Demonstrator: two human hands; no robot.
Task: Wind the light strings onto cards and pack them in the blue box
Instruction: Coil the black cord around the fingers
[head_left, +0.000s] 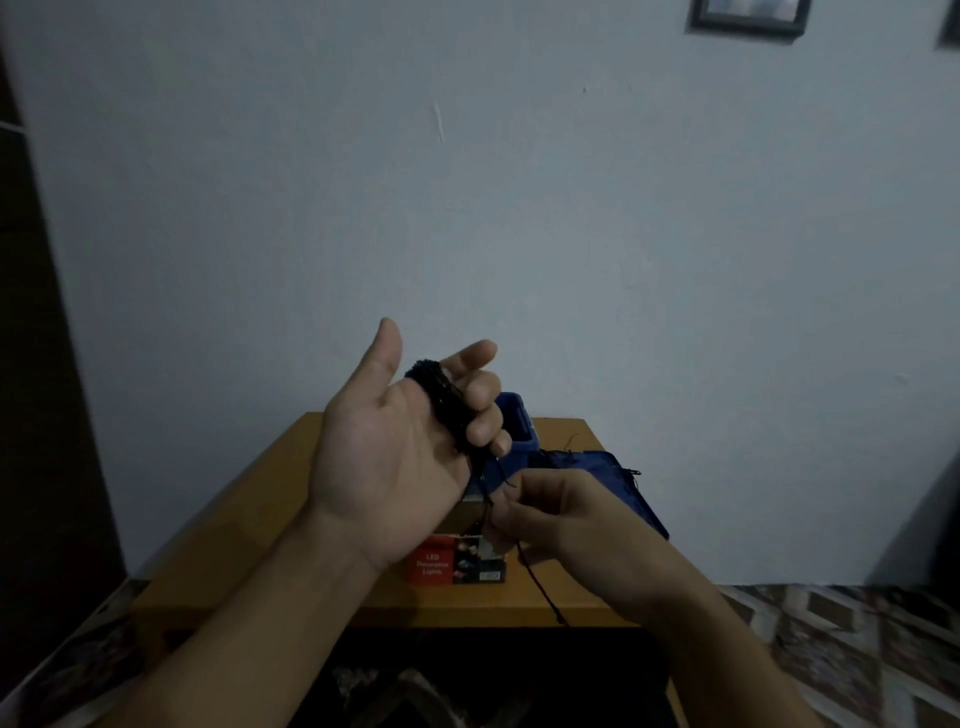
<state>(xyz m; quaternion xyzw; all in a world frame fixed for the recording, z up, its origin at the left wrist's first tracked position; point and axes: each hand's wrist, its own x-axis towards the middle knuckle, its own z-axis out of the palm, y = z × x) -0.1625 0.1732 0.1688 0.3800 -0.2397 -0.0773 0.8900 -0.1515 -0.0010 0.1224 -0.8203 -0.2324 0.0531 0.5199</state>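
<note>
My left hand (395, 441) is raised palm-up over the table, its fingers curled round a dark coil of light string (447, 405) wound across them; the thumb points up. Lower right, my right hand (550, 525) pinches the loose black wire (540, 587), which runs from the coil down past the table's front edge. Behind the hands stands the blue box (519, 421), with its blue lid (613, 483) lying to the right. A card is not plainly visible in the coil.
A small wooden table (280, 514) stands against a pale wall. On it lies a red and black LED lights package (452, 561) near the front edge. Patterned floor (831, 639) shows to the right, and a dark doorway is at left.
</note>
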